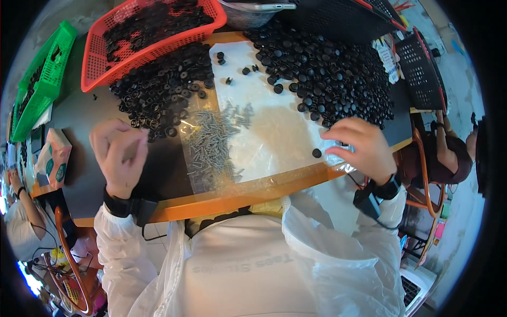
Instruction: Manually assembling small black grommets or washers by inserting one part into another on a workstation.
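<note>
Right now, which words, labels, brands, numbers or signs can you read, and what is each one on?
Pale shirt: faint lettering across the front, which I won't copy.
Pink-and-white packet: green marks, too small to read.
White printed slip beside the black basket: too small to read.

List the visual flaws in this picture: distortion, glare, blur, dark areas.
Head view: the table's front edge curves and the corners are black; head view: glints on the clear plastic by the right hand, and a washed-out bright patch at lower left; head view: the left hand looks slightly soft.
</note>
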A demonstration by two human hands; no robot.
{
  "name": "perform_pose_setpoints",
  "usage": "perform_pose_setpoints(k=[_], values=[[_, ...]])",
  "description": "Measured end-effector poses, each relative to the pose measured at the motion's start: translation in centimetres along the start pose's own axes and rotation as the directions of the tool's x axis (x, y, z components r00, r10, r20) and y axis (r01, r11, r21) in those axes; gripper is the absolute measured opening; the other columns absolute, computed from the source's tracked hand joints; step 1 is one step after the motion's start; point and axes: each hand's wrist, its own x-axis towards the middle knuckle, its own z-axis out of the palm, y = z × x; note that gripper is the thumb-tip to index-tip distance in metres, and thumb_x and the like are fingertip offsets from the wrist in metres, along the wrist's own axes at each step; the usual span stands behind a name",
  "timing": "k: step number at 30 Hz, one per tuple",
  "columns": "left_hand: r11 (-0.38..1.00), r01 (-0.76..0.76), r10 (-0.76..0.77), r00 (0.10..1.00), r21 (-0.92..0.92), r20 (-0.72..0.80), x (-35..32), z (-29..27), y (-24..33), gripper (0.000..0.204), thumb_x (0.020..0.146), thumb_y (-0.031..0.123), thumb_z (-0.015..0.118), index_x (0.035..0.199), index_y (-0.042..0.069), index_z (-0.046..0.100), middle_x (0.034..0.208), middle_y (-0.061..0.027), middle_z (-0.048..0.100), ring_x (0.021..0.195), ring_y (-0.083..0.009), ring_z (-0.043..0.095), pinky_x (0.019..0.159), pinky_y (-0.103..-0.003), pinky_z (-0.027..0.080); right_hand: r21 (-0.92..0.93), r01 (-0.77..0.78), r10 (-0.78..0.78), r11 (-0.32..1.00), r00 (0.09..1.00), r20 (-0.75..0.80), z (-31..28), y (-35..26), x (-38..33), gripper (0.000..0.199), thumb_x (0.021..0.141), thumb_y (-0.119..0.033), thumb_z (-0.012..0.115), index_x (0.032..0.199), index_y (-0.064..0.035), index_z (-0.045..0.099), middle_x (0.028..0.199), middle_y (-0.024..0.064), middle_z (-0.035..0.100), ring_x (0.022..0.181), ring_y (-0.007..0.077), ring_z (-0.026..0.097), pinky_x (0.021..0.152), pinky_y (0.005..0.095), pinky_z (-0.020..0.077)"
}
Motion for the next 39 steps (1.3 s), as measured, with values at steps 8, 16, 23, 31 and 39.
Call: perform_pose_setpoints(k=[8,16,23,31,39], values=[[0.992,-0.090,0.069,0.973,-0.088,-0.218,3.8,2.6,-1.1,0.036,0.066,-0.010,0.071,0.094,0.013,0.070,0.099,-0.0070,0.056,0.091,-0.0237,0.056,0.080,-0.034,0.045,-0.042,-0.136,0.124,0.990,0.969,-0.215,6.5,-0.5,-3.4,0.026,0.076,-0.015,0.078,0.100,-0.0098,0.072,0.095,0.0044,0.066,0.085,0.0238,0.063,0.072,0.0340,0.0523],[0.988,0.053,-0.098,0.941,-0.146,-0.325,2.2,2.9,-3.2,0.034,0.068,-0.014,0.067,0.091,0.011,0.069,0.099,-0.0072,0.055,0.088,-0.0213,0.056,0.076,-0.030,0.047,-0.192,-0.236,0.113,0.953,0.860,-0.498,1.4,3.1,1.3,0.030,0.075,-0.010,0.078,0.104,-0.0076,0.069,0.099,0.0070,0.069,0.091,0.0292,0.064,0.080,0.0385,0.0493],[0.990,0.071,-0.103,0.958,-0.124,-0.267,2.4,2.6,-3.1,0.027,0.075,-0.014,0.068,0.090,0.008,0.065,0.101,-0.0095,0.054,0.092,-0.0221,0.055,0.081,-0.032,0.046,-0.344,-0.204,-0.017,0.916,0.839,-0.544,-1.3,1.9,7.4,0.025,0.084,-0.007,0.070,0.108,-0.0105,0.070,0.110,0.0076,0.068,0.102,0.0282,0.061,0.090,0.0384,0.0466],[0.998,-0.041,0.031,0.983,-0.053,-0.183,3.0,2.3,-2.7,0.033,0.060,-0.004,0.072,0.086,0.016,0.072,0.091,-0.0015,0.059,0.087,-0.0267,0.057,0.079,-0.038,0.046,-0.231,0.111,-0.176,0.967,0.942,-0.286,7.3,-4.5,15.0,0.028,0.075,-0.008,0.073,0.103,-0.0118,0.071,0.101,0.0027,0.066,0.094,0.0259,0.060,0.082,0.0390,0.0487],[0.987,-0.039,0.062,0.987,-0.155,0.150,4.0,3.1,0.4,0.026,0.062,0.008,0.081,0.086,0.016,0.074,0.089,0.0001,0.059,0.088,-0.0251,0.058,0.079,-0.040,0.047,-0.007,0.042,-0.042,0.999,0.940,-0.340,9.0,-3.5,15.3,0.017,0.079,-0.008,0.072,0.095,-0.0081,0.068,0.095,0.0052,0.067,0.089,0.0282,0.062,0.080,0.0404,0.0500]])
